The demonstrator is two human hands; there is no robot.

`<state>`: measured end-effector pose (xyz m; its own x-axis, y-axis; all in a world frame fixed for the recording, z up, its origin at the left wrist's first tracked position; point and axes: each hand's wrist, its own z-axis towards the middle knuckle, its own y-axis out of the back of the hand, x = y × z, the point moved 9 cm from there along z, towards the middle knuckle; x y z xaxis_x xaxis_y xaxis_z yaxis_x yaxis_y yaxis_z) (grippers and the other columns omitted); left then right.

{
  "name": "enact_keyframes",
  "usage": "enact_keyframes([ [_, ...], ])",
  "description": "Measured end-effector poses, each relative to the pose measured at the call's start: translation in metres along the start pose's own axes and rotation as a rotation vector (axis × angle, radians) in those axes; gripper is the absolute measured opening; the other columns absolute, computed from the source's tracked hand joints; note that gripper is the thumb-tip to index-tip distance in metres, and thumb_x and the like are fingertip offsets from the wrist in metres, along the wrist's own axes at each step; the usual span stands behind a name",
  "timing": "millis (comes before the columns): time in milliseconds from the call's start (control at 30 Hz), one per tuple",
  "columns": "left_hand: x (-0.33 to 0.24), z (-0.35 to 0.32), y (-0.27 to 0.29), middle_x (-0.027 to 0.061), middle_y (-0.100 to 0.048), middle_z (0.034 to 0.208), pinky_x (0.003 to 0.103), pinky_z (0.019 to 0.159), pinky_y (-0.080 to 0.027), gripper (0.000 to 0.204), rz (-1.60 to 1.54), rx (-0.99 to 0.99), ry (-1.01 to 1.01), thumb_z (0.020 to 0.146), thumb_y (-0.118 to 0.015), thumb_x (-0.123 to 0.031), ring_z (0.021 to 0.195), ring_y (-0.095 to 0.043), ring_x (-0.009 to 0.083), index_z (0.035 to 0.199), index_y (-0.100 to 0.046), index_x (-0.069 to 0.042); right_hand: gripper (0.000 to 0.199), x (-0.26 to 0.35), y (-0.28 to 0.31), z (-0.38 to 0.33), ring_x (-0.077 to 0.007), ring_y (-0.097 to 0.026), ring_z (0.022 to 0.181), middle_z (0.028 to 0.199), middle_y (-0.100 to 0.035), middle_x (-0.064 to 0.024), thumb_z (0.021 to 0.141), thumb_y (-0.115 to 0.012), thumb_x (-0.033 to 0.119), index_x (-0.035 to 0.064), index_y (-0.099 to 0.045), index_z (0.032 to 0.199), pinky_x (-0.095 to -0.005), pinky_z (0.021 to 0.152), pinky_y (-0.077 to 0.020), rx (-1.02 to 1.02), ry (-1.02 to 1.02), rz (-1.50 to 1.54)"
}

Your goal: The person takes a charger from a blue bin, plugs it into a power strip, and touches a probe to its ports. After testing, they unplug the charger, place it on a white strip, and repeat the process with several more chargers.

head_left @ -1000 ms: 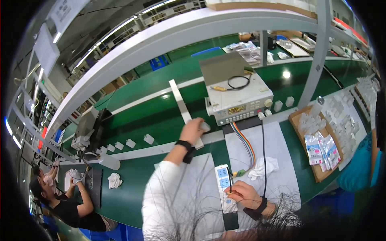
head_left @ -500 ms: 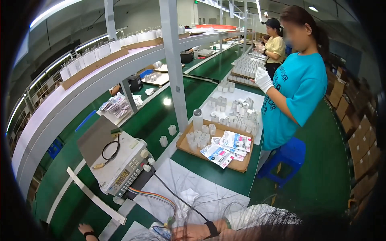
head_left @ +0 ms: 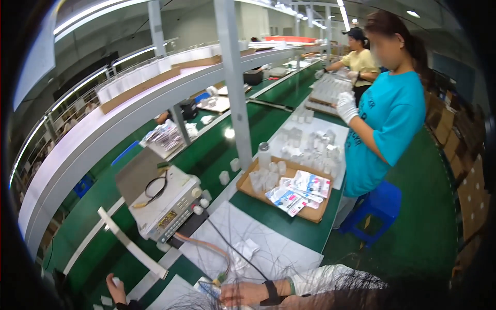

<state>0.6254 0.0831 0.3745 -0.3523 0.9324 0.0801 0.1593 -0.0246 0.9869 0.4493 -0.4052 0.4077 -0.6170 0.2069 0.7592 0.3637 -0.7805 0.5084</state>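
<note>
Across the lower edge lies my right hand [head_left: 242, 293], with a black strap [head_left: 271, 292] round its wrist and a white sleeve [head_left: 336, 278] behind it. Its fingers are curled at a small white-and-blue thing [head_left: 206, 287] with thin wires, too blurred to name. A black cable [head_left: 232, 248] and an orange-brown cable [head_left: 206, 245] run from the bench instrument [head_left: 170, 214] toward this hand. My left hand does not show. At lower left, a bare hand [head_left: 118, 290] with a dark cuff, apparently someone else's, has a small white piece at its fingers.
Crumpled white cloth [head_left: 247, 253] lies on a white sheet [head_left: 217, 232]. Farther off, a cardboard tray [head_left: 305, 212] holds printed packets [head_left: 297, 194] and translucent containers. A grey post [head_left: 232, 82] rises beside it. A person in teal [head_left: 385, 113] stands at right near a blue stool [head_left: 374, 212].
The whole view has shifted, so the bench things sit slightly farther right. At lower left the other hand is raised with a small white piece. A far person in yellow now stretches an arm out.
</note>
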Motion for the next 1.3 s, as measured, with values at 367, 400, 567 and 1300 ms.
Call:
enact_keyframes([
  [367, -0.223, -0.208, 0.05, 0.0097, -0.058, 0.126, 0.032, 0.098, -0.047, 0.048, -1.481, 0.231, -0.532, 0.085, -0.059, 0.008, 0.115, -0.055, 0.0181, 0.13, -0.049, 0.0, 0.025, 0.024, 0.034, 0.008, -0.0218, -0.062, 0.082, 0.094, -0.059, -0.0085, 0.087, -0.068, 0.012, 0.0063, -0.065, 0.11, -0.0289, 0.073, -0.0495, -0.014, -0.108, 0.301],
  [400, -0.239, -0.216, 0.053, 0.0102, -0.058, 0.125, 0.031, 0.098, -0.047, 0.046, -1.553, 0.263, -0.533, 0.085, -0.059, 0.008, 0.115, -0.056, 0.0182, 0.129, -0.049, 0.0, 0.025, 0.023, 0.033, 0.008, -0.0206, -0.061, 0.084, 0.093, -0.059, -0.0084, 0.086, -0.069, 0.012, 0.0067, -0.066, 0.11, -0.028, 0.075, -0.0491, 0.001, -0.167, 0.355],
  [567, -0.269, -0.232, 0.049, 0.0116, -0.059, 0.124, 0.031, 0.1, -0.046, 0.042, -1.528, 0.287, -0.597, 0.085, -0.062, 0.006, 0.114, -0.057, 0.0179, 0.124, -0.049, -0.001, 0.026, 0.026, 0.03, 0.01, -0.0189, -0.061, 0.084, 0.094, -0.058, -0.0074, 0.086, -0.069, 0.01, 0.0067, -0.066, 0.111, -0.0267, 0.075, -0.0488, 0.044, -0.162, 0.31],
  [1300, -0.277, -0.307, 0.009, 0.01, -0.06, 0.117, 0.035, 0.094, -0.045, 0.05, -1.162, 0.294, -0.883, 0.076, -0.078, -0.016, 0.111, -0.056, 0.0256, 0.121, -0.059, -0.007, 0.015, 0.077, 0.071, 0.026, -0.0185, -0.058, 0.064, 0.079, -0.061, -0.0068, 0.085, -0.066, 0.008, 0.004, -0.069, 0.1, -0.0291, 0.057, -0.0458, -0.197, 0.122, 0.099],
])
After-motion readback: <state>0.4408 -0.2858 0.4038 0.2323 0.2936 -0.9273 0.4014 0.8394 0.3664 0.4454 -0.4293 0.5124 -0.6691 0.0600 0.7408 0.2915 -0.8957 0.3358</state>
